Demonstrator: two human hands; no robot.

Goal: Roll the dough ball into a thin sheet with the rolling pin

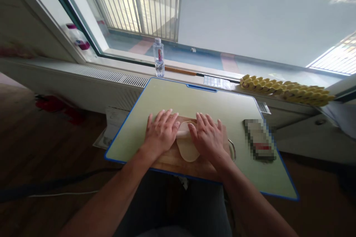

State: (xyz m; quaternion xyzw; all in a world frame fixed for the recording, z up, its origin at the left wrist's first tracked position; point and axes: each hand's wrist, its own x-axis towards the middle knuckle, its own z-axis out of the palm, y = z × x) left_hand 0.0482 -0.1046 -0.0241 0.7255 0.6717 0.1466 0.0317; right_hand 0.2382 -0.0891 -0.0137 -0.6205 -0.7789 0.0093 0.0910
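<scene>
A white rolling pin (182,134) lies across a flattened, pale sheet of dough (188,150) on a wooden cutting board (169,159). My left hand (162,130) rests palm down over the pin's left end, its fingers stretched forward. Over the right end lies my right hand (208,133), likewise flat with fingers extended and its thumb pointing inward. Only the middle of the pin shows between the two thumbs; both ends are hidden under my hands. The dough reaches toward me below the pin, and a small part shows beyond it.
Under the board is a pale green table (172,96) with blue edging. A pixelated, phone-like object (259,139) lies to the right, near a metal handle (232,149). Along the windowsill are a clear bottle (159,57) and yellow egg trays (286,89).
</scene>
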